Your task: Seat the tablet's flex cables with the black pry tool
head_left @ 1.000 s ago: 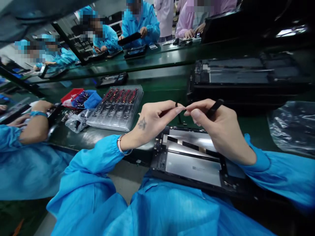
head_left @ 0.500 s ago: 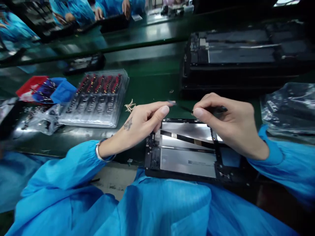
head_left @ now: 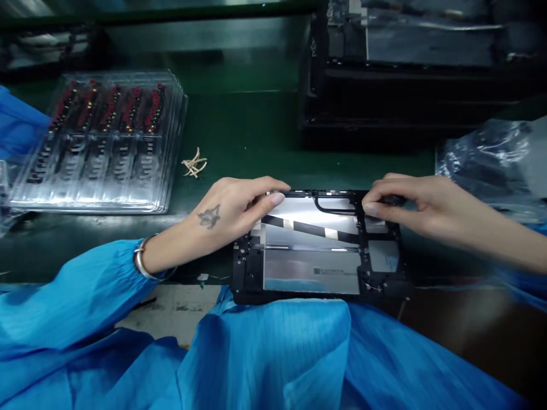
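So there's an opened-up tablet frame (head_left: 316, 250) lying flat at the near edge of the green table (head_left: 248, 131), its bottom edge tucked under the person's blue smock (head_left: 265, 353). Inside you can see silvery shielding, a dark striped ribbon running diagonally, and a thin black cable (head_left: 333, 208) looping along the top edge. Where that cable ends is hard to make out, since it runs under the right hand.

The left hand (head_left: 226, 213) comes in low from the left, palm down, fingers (head_left: 273, 199) stretched nearly flat and pressing on the upper left corner of the frame. The right hand (head_left: 410, 208) reaches in from the right, also flat-ish, its fingers pinched together on something small and dark at the frame's top right corner. Can't honestly tell what that bit is.

Further out: a clear blister tray (head_left: 102, 142) of small parts off to the left, a few pale scraps (head_left: 194, 165) beside it, a stack of dark frames (head_left: 419, 74) at the back cut off by the top edge, and a crinkly plastic bag (head_left: 491, 165) on the right.
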A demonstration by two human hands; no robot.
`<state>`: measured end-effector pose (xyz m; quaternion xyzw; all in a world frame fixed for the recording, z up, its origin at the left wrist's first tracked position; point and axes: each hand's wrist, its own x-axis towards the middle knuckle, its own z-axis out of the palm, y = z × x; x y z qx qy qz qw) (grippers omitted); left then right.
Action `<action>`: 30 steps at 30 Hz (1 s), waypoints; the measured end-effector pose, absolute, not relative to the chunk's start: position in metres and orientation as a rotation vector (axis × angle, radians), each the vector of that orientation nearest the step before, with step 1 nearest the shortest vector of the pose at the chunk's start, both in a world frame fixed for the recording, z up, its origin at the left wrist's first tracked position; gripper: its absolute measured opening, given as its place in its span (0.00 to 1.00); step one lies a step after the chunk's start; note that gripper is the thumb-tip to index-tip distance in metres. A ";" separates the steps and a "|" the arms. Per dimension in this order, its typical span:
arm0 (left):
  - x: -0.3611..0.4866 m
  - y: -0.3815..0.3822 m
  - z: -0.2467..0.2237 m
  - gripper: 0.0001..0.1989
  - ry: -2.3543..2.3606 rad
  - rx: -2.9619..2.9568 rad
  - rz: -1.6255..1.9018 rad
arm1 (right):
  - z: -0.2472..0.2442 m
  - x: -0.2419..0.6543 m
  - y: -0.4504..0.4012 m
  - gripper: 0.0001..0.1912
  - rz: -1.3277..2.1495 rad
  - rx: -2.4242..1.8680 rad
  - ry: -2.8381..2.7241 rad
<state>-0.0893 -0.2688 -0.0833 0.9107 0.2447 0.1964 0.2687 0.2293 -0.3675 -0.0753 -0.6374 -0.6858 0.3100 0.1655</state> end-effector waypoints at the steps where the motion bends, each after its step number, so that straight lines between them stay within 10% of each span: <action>1: -0.087 -0.269 -0.086 0.16 0.600 2.500 0.547 | -0.076 0.230 -0.366 0.30 0.881 -1.843 -1.956; 30: -0.057 -0.260 -0.103 0.13 0.104 2.971 0.295 | -0.073 0.223 -0.355 0.23 0.762 -2.008 -2.101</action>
